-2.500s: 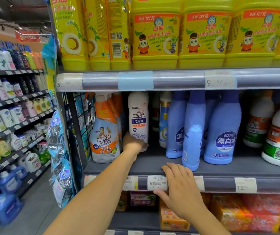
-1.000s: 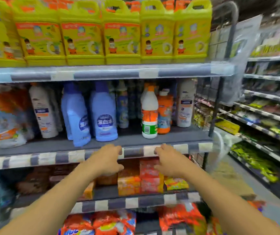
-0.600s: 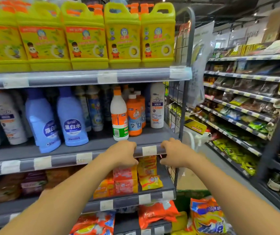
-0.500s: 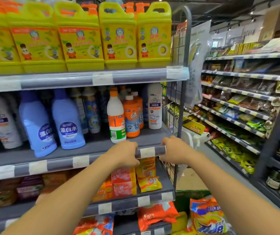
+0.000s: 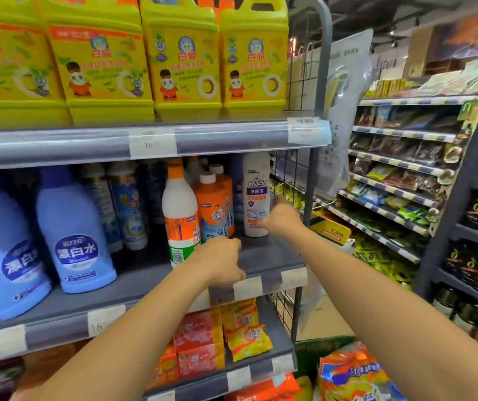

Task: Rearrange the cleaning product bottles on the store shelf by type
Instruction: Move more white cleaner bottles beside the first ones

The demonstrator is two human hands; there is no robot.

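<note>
My right hand (image 5: 279, 219) wraps the tall white bottle (image 5: 256, 186) at the shelf's (image 5: 272, 256) far end. My left hand (image 5: 223, 263) rests curled on the shelf edge, just below the orange-capped white bottle (image 5: 180, 209).

I observe a shop interior: a grey metal shelf unit (image 5: 275, 256) with price-label strips along its front edges, ending on its right in a wire-grid end panel (image 5: 295, 180). Across an aisle I note a second grey shelving run (image 5: 400, 134) stocked with packaged goods. Overhead I see a dark ceiling (image 5: 376, 10) with small spot lights, and pale floor (image 5: 321, 319) beyond the panel.
</note>
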